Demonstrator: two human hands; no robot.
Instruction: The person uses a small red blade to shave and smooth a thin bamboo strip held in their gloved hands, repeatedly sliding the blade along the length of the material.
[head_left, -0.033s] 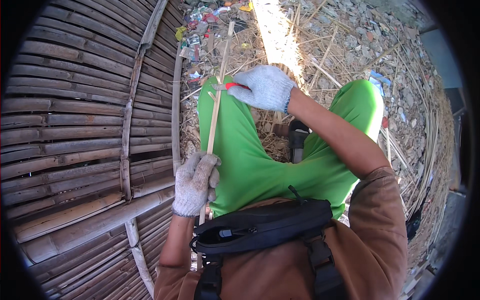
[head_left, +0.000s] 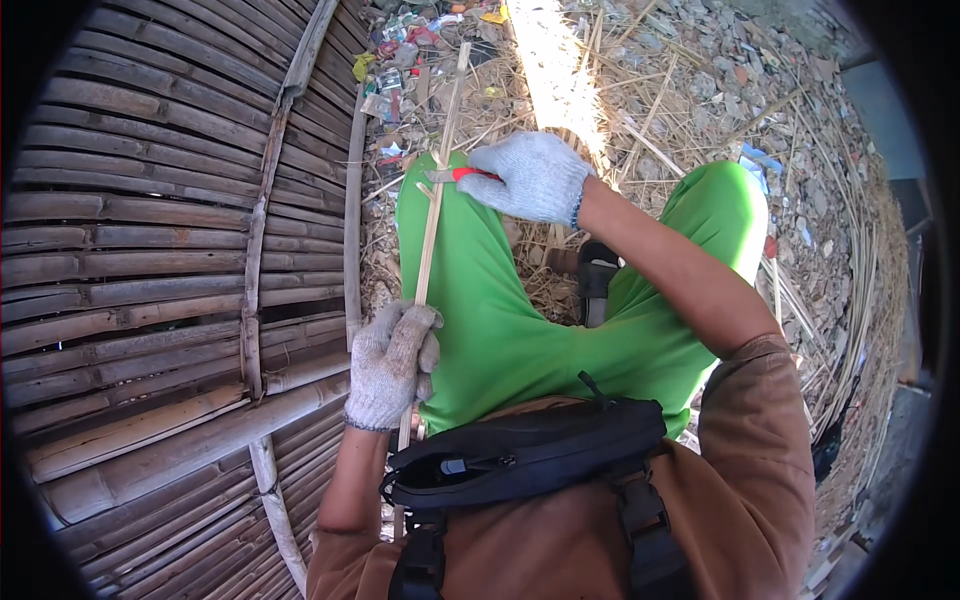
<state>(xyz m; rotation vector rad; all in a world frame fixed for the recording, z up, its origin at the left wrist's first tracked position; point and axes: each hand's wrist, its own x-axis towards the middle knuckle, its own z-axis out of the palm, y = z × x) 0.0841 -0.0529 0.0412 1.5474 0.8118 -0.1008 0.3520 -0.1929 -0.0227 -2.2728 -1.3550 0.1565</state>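
Note:
My left hand (head_left: pixel 386 372), in a pale knitted glove, is closed round a long, narrow bamboo strip (head_left: pixel 429 245) near its lower part. The strip slants up across my left knee, and its far end sticks out over the ground. In a matching glove, my right hand (head_left: pixel 535 180) grips a knife (head_left: pixel 462 173) with a red handle; its short blade lies against the strip above the knee. Just below the blade, a small sliver (head_left: pixel 426 191) stands out from the strip's left side. The glove hides most of the knife handle.
On the left stands a wall of bamboo slats (head_left: pixel 150 210) with an upright pole. Scattered litter (head_left: pixel 405 55), dry leaves and loose strips cover the ground ahead. My green-trousered legs (head_left: pixel 490 290) are bent, and a black waist bag (head_left: pixel 530 450) lies across my lap.

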